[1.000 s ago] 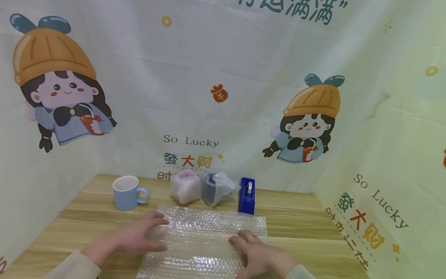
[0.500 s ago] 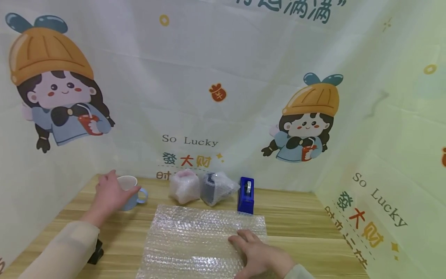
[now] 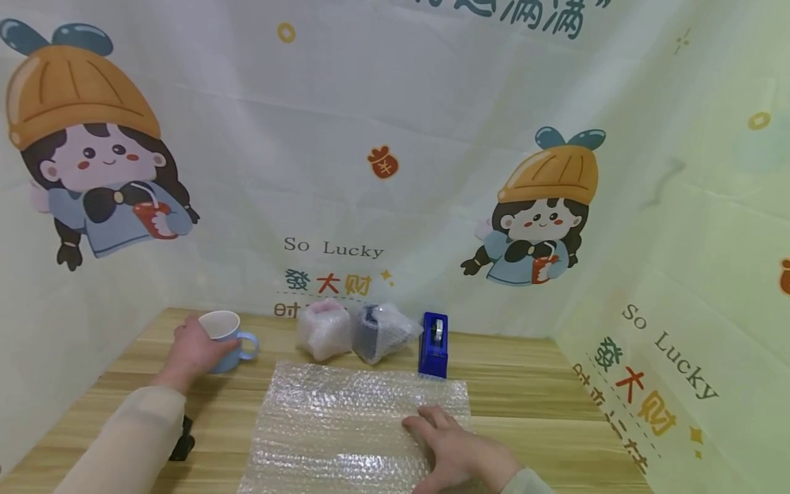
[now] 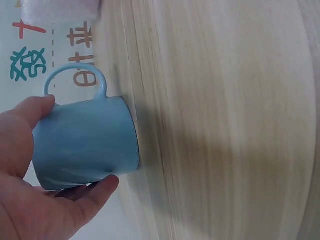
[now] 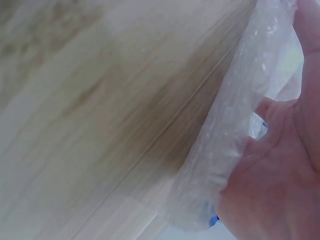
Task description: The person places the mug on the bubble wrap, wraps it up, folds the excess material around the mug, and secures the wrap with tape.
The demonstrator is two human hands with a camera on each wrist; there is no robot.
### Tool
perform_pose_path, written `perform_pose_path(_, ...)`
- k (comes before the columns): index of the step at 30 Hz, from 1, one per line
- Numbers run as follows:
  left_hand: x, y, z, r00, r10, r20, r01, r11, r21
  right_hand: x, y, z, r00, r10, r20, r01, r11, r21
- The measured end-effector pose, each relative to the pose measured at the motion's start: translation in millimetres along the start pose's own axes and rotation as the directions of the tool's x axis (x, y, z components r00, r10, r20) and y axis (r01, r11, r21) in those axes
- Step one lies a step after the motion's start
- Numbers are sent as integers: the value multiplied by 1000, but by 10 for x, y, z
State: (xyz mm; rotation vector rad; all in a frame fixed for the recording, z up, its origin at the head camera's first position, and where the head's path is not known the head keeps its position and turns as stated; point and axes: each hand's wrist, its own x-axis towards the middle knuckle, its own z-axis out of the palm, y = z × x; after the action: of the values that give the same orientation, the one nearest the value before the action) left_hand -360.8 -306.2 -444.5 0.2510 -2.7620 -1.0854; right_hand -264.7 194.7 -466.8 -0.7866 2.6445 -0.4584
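At the back left of the table, my left hand (image 3: 191,351) grips a light blue mug (image 3: 229,361) from its left side. The mug stands upright with its handle to the right. In the left wrist view, the thumb lies near the handle and the other fingers curl round the mug's far side (image 4: 87,142). My right hand (image 3: 453,446) rests on the right part of a flat sheet of bubble wrap (image 3: 333,418), its fingers loosely bent. The right wrist view shows the sheet's edge (image 5: 230,110) beside the palm; the fingertips are partly hidden there.
Two bubble-wrapped bundles, one pinkish (image 3: 324,334) and one dark (image 3: 373,336), stand at the back. To their right is a blue tape dispenser (image 3: 434,346). A printed cloth (image 3: 432,206) encloses the wooden table (image 3: 537,391) at back and sides.
My left hand has left the bubble wrap's left edge, reached up and left to the mug, and taken hold of it. The right hand has stayed on the sheet.
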Motion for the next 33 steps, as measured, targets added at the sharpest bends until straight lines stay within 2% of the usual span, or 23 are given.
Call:
perform_pose_path(12, -10, -34, 43, 998, -35, -47, 37, 999, 23, -3, 10, 7, 1000, 0, -10, 0, 1000, -1)
perform_pose_path(17, -15, -71, 58, 996, 18, -82, -17, 1000, 12, -7, 10, 18, 1000, 7, -4, -7, 1000, 10)
perform_pose_path(24, -81, -102, 48, 982, 96, -161, -102, 994, -29, 1, 12, 31, 1000, 20, 12, -20, 1000, 24)
perform_pose_path(29, -143, 36, -65, 978, 138, -159, -151, 986, -72, -5, 10, 25, 999, 29, 15, -30, 999, 35)
perform_pose_path(33, -205, 257, -163, 980, 187, -67, -193, 976, -102, -14, 8, 19, 999, 33, 11, -33, 999, 29)
